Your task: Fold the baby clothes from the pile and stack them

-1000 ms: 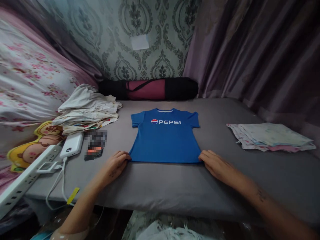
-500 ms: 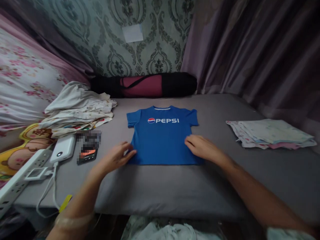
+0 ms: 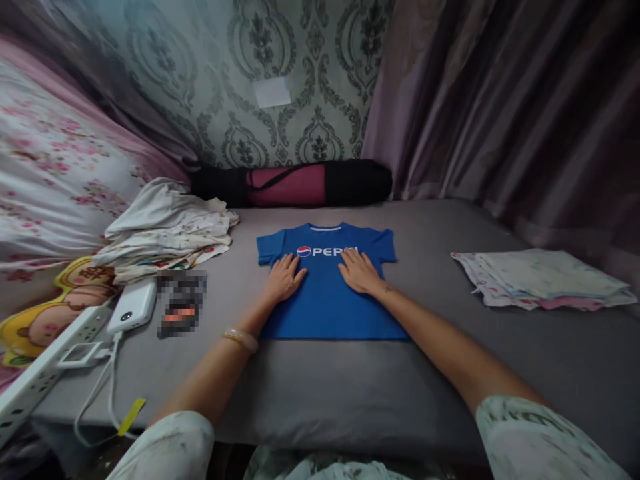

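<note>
A blue T-shirt (image 3: 330,307) with a PEPSI print lies spread flat, its collar away from me and its hem towards me. My left hand (image 3: 285,277) rests flat on the shirt's left chest, just below the round logo, with the fingers stretched out. On the other side my right hand (image 3: 359,270) lies flat with fingers spread, and its fingertips cover the last letters of the print. Neither hand grips the cloth. A pale bangle (image 3: 241,339) sits on my left wrist.
The shirt lies on a grey sheet (image 3: 320,387). Folded cloths (image 3: 545,277) are at right, piled clothes (image 3: 170,230) at left. Nearer left are a white power bank (image 3: 133,307), a blurred-out phone (image 3: 180,313) and a power strip (image 3: 55,360). A long black-and-maroon bag (image 3: 295,185) lies against the wall.
Both hands have moved from the shirt's lower side edges up onto its chest. Their fingers have gone from bent at the edges to spread flat. The view has tilted slightly upward.
</note>
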Demonstrator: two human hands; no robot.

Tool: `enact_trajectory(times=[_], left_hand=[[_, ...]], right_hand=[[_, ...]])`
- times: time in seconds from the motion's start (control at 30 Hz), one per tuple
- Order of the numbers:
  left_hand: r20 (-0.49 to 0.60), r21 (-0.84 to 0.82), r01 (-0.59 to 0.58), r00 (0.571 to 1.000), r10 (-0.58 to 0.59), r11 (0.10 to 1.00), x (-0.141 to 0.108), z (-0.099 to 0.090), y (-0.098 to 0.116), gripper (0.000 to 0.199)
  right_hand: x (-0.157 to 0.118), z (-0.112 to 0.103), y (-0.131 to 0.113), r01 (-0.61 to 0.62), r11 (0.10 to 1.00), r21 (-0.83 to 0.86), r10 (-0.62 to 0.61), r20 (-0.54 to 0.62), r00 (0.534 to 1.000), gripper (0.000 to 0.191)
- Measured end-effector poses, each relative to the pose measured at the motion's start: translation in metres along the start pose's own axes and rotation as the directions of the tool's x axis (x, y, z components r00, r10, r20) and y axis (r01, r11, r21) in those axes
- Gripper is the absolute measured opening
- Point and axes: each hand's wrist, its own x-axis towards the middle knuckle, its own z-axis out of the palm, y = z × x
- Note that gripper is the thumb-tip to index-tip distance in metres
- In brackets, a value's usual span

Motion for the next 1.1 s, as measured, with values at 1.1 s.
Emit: enact_trajectory(times=[1.1], left_hand=[[-0.045, -0.206, -0.233, 0.972, 0.229, 0.950, -0.060, -0.064, 0.005, 0.042]], right_hand=[[-0.115, -0.077, -0.011, 0.248, 0.959, 0.136, -0.274, 0.228, 0.934, 0.049]])
